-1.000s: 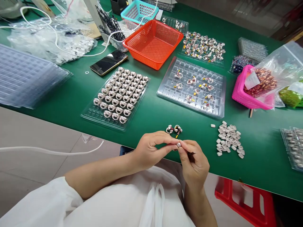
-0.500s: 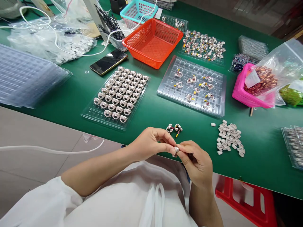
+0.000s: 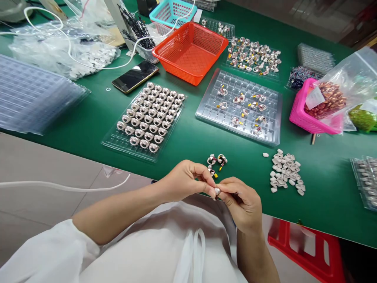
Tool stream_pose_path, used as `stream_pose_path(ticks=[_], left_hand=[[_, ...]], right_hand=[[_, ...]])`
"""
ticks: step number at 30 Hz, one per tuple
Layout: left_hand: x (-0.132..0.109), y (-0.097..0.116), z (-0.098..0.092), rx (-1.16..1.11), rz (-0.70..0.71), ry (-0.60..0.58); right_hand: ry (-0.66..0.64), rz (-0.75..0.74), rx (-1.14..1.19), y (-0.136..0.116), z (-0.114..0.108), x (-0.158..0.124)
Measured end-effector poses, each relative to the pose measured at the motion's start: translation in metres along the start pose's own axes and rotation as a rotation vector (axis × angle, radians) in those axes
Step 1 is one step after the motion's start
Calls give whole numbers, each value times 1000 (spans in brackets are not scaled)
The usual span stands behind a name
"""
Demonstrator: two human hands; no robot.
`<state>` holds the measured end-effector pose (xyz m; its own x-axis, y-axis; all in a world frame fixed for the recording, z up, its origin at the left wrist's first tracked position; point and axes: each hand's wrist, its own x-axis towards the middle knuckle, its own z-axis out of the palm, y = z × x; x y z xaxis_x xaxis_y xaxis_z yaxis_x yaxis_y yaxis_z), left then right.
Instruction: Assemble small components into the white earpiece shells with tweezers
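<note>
table [image 3: 188, 149] — matt green mat, smooth | clear trays [image 3: 238, 106] — glossy see-through plastic | orange basket [image 3: 190, 53] — perforated plastic, slight sheen | small ring part [image 3: 217, 191] between the fingers — pale, glossy, ceramic-like | loose pale caps [image 3: 285, 172] — matt plastic look | phone [image 3: 134, 77] — glossy glass | bags [image 3: 350, 84] — crinkled clear film | sleeve [image 3: 50, 255] — matt white cloth

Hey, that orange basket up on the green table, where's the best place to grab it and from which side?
Judging by its shape, grip the orange basket by the rim of its near long wall, coming from above on the person's side. It sits open-topped and looks empty, and its flared rim gives fingers a lip. That side faces bare green table; the phone and white cable crowd its left end.
</note>
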<state>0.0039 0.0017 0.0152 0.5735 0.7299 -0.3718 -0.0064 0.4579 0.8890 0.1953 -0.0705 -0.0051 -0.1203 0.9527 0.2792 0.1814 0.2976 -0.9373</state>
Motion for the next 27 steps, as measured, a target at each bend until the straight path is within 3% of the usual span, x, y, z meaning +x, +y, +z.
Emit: stream_pose_path(ticks=[8, 14, 27], left_hand=[[-6, 7, 11, 231, 176, 101], [-7, 5, 15, 325, 282, 163], [-8, 3, 17, 370, 362, 210]], right_hand=[[245, 78, -33, 11, 13, -13], [343, 106, 37, 18, 24, -17], [392, 194, 177, 23, 29, -21]])
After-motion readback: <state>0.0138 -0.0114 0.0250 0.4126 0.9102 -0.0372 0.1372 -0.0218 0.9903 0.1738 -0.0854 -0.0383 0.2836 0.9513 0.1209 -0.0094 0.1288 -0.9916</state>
